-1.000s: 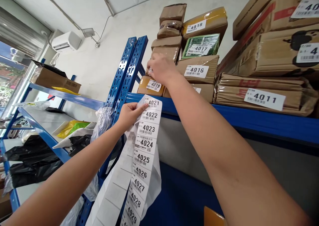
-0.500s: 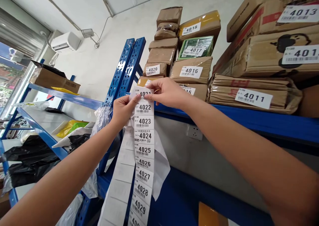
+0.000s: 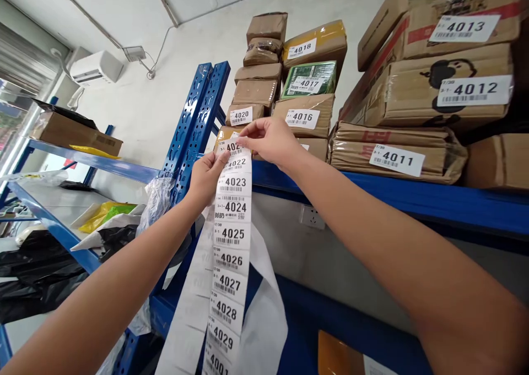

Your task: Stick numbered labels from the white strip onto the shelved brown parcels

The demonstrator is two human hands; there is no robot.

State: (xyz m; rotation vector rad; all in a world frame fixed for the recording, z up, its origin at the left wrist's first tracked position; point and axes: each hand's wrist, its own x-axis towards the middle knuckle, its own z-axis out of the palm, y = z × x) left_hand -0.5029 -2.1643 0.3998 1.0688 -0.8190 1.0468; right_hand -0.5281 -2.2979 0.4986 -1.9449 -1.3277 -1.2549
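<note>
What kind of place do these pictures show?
Probably a parcel pick-up or storage room: there are numbered cardboard parcels, blue metal shelving and a strip of numbered barcode labels.

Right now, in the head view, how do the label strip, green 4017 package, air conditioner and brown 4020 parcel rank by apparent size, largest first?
1. Label strip, helped by being near the camera
2. Green 4017 package and air conditioner: too alike to rank
3. Brown 4020 parcel
</note>
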